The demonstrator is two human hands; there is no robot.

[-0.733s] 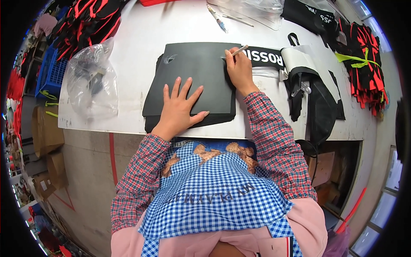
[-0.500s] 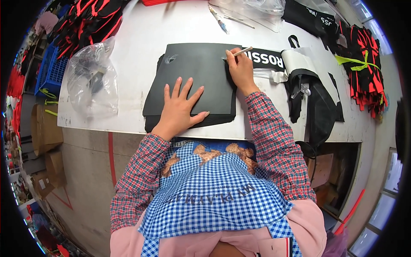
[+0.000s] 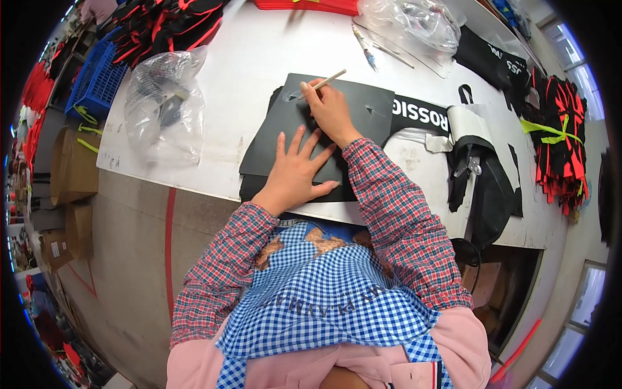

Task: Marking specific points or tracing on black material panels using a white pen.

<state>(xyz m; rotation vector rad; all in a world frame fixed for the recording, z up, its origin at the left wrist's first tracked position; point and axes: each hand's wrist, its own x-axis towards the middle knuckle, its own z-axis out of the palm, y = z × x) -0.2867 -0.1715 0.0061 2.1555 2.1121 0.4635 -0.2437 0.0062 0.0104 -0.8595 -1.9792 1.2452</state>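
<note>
A dark grey flat sheet (image 3: pixel 360 98) with small cut-outs near its two upper corners lies on a stack of black pieces (image 3: pixel 254 188) at the table's near edge. My left hand (image 3: pixel 295 168) rests flat on the sheet, fingers spread. Between the fingers of my right hand (image 3: pixel 332 113) is a slim pale pencil-like marker (image 3: pixel 332 78), slanting up to the right. Its lower end is at the left cut-out, partly hidden by my fingertips; whether it touches the black piece beneath cannot be made out.
Left of the stack lies a clear plastic bag (image 3: pixel 167 110). To the right are a black band with white lettering (image 3: pixel 421 115) and a black pouch with a metal clip (image 3: pixel 489 188). Loose pens (image 3: pixel 364 47) lie farther back. Black-and-red bundles (image 3: pixel 560 139) flank the table.
My right hand has moved left with the marker, from the sheet's right cut-out to its left one. My left hand stays pressed on the sheet. The whole view has shifted slightly.
</note>
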